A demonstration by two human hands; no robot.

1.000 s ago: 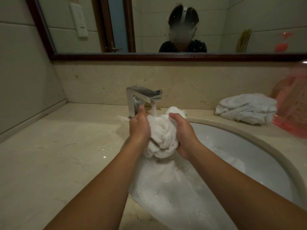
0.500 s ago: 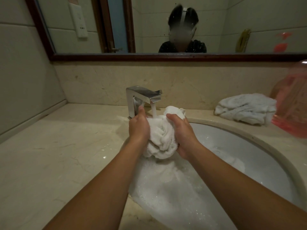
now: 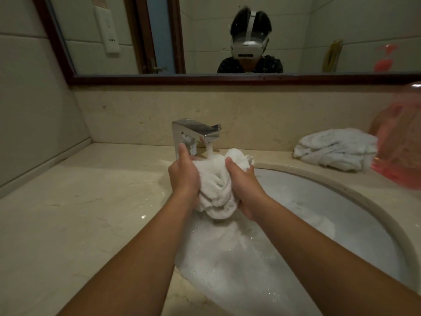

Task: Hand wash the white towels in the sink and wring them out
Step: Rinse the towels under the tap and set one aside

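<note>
tightly, left hand and right hand squeeze a bunched white towel between them under the faucet stream, above the foamy sink. their fingers are hidden behind the cloth. another towel lies on the counter, beside a blurred, cut-off pink container.

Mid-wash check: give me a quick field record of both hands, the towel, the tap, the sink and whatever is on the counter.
left hand: grips the bunched towel on its left side
right hand: grips its right side
bunched towel: white, wet, held over the sink
faucet: running, stream lands on top of the towel
sink: holds foamy water
second towel: white, crumpled on the counter, right of the faucet
pink container: blurred, at the right edge
</note>
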